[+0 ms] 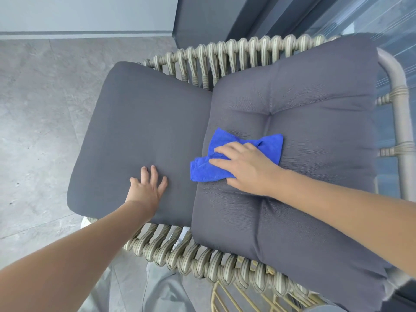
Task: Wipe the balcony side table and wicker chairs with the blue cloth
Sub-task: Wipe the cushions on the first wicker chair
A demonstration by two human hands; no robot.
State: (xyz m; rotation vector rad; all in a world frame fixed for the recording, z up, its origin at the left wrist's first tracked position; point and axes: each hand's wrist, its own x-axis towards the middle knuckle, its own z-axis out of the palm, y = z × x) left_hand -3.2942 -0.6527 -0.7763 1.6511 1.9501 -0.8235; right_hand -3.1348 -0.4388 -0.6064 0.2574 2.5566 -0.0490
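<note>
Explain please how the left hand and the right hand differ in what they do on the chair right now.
The left hand lies flat and bare on the smooth seat cushion; the right hand presses the blue cloth on the tufted back cushion. The left hand's fingers are spread and point away from the person; the right hand's fingers point left across the cloth. Both hands are open, and both rest on grey cushions of the same wicker chair.

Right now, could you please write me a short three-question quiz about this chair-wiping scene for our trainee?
1. True or false: the right hand presses the blue cloth on the tufted cushion.
2. Where does the left hand rest? A) the wicker frame B) the flat cushion C) the floor
3. Fill in: the cloth is ____, not spread flat.

Key: 1 true; 2 B; 3 bunched.
</note>
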